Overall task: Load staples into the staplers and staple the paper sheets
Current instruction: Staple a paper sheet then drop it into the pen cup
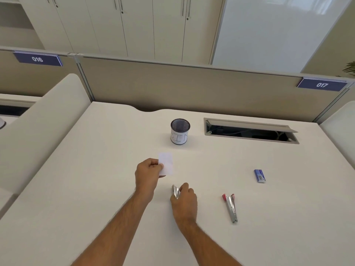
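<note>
My left hand (147, 174) pinches small white paper sheets (166, 163) by their left edge, just above the white desk (96, 169). My right hand (184, 200) grips a small silver stapler (175, 191) near the desk's middle; most of the stapler is hidden under my fingers. A second silver stapler with a red end (230, 207) lies flat on the desk to the right, apart from both hands. A small blue staple box (259, 176) sits further right and back.
A round mesh cup with a white label (180, 134) stands behind the paper. An open cable tray slot (249, 131) cuts into the desk at back right. Beige partition panels (172, 87) bound the back and both sides.
</note>
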`<state>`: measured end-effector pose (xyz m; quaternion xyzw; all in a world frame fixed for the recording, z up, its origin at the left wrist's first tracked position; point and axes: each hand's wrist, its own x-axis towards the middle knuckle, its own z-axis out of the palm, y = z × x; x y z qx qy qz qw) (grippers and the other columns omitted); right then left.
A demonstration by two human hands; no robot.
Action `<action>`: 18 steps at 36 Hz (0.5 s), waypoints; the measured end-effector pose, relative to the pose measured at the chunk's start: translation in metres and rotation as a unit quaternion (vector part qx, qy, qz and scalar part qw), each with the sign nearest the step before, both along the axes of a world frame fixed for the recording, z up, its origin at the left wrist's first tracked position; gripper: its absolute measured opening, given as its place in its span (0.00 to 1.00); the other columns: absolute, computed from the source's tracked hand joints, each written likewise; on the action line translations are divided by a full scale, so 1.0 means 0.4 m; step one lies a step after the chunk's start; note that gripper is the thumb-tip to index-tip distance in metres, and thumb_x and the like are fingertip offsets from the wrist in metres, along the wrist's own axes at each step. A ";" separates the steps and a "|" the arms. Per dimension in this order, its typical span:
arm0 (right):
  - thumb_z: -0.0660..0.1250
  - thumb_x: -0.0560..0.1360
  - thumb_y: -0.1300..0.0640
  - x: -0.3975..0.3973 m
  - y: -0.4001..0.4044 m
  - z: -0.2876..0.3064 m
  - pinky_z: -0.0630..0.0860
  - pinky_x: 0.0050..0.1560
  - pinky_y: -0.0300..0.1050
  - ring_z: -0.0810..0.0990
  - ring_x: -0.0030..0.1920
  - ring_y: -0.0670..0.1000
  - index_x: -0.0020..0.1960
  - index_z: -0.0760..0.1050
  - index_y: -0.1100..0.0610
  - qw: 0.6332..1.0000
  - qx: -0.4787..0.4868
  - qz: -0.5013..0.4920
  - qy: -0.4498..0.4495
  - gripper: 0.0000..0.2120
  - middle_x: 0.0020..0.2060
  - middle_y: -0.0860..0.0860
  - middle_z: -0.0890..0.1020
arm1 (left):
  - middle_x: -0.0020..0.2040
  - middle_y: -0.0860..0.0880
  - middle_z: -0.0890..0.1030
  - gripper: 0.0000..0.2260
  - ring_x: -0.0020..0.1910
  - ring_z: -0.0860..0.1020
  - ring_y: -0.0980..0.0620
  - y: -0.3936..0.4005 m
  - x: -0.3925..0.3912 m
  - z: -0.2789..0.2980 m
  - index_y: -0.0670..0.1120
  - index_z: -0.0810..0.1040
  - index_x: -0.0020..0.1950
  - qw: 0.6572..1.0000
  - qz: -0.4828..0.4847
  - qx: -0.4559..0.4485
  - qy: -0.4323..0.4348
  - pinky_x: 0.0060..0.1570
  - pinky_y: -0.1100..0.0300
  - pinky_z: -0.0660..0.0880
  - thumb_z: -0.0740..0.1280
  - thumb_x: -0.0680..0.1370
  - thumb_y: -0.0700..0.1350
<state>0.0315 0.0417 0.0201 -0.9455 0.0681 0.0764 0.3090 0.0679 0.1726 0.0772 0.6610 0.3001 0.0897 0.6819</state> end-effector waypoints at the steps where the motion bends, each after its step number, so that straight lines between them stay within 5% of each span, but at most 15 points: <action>1: 0.65 0.81 0.49 0.000 0.002 -0.001 0.74 0.51 0.46 0.77 0.53 0.55 0.60 0.70 0.56 1.000 -0.004 -0.002 0.005 0.13 0.53 0.54 0.79 | 0.44 0.44 0.87 0.05 0.44 0.84 0.46 0.001 0.000 0.000 0.43 0.85 0.46 1.000 -0.003 0.000 0.000 0.48 0.49 0.85 0.71 0.76 0.35; 7: 0.67 0.78 0.51 0.003 0.011 -0.005 0.75 0.49 0.48 0.77 0.54 0.56 0.61 0.68 0.56 0.999 0.013 -0.013 0.030 0.16 0.53 0.54 0.78 | 0.44 0.44 0.87 0.04 0.45 0.85 0.45 0.008 0.009 0.003 0.43 0.85 0.45 1.000 -0.019 0.006 0.001 0.47 0.51 0.85 0.72 0.76 0.36; 12: 0.71 0.74 0.40 0.011 0.007 0.006 0.69 0.42 0.46 0.75 0.55 0.53 0.60 0.66 0.51 0.998 0.032 -0.048 0.025 0.24 0.51 0.48 0.76 | 0.42 0.42 0.86 0.04 0.43 0.84 0.46 0.011 0.019 0.007 0.43 0.84 0.44 0.999 -0.029 0.023 0.002 0.44 0.51 0.86 0.72 0.75 0.35; 18: 0.70 0.77 0.46 0.074 -0.010 0.092 0.78 0.44 0.48 0.81 0.40 0.50 0.46 0.76 0.54 0.966 0.216 -0.134 -0.037 0.11 0.37 0.47 0.82 | 0.37 0.53 0.84 0.06 0.39 0.81 0.51 -0.008 0.026 0.014 0.48 0.82 0.41 0.989 -0.065 0.135 -0.005 0.42 0.57 0.81 0.72 0.77 0.40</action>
